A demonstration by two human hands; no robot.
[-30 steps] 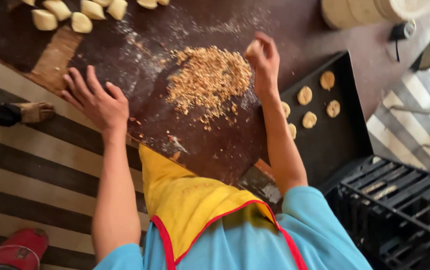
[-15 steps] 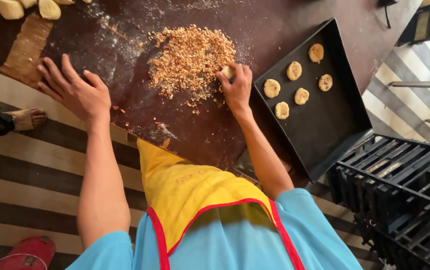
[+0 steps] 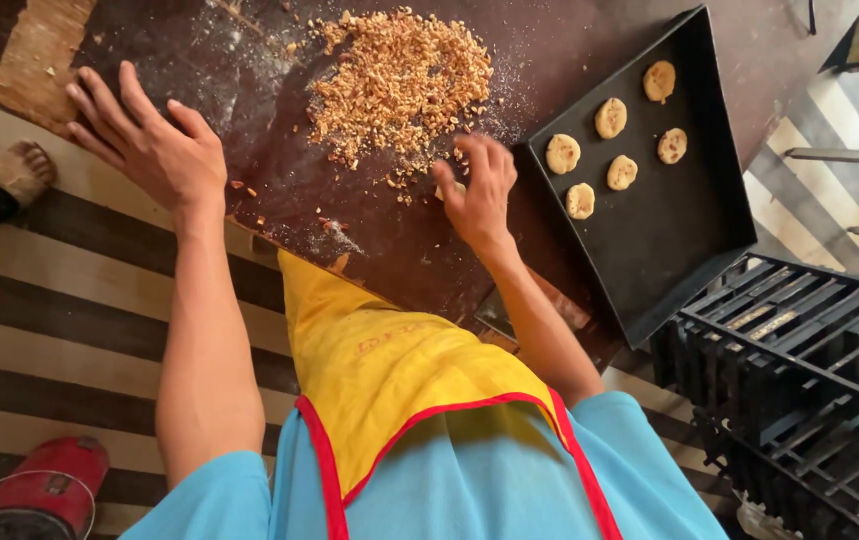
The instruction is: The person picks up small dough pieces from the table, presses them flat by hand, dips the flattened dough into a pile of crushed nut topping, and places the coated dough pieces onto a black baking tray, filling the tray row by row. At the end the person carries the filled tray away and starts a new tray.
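The fingers of the right hand [image 3: 480, 185] are curled downward over a small pale dough piece [image 3: 458, 188], which lies on the dark table [image 3: 570, 50] at the lower right edge of the heap of chopped nuts [image 3: 400, 80]. The piece is mostly covered, so I cannot tell if the fingers really pinch it or only press it into the crumbs. The left hand [image 3: 150, 145] is open, its fingers spread flat on the table near the left edge; it holds nothing.

To my judgement, the step in hand is the coating of one dough piece with nuts. A next move would need a light grip around this piece and a short way to the right, to the black baking tray [image 3: 680, 240]. Six round cookies [image 3: 610, 117] lie there already in the upper part, and the lower part is free.

No package, label or sign is readable here. The yellow apron [image 3: 390, 370] with red border carries some faint print. A black crate [image 3: 810, 370] stands at the lower right, a red container [image 3: 45, 485] at the lower left.
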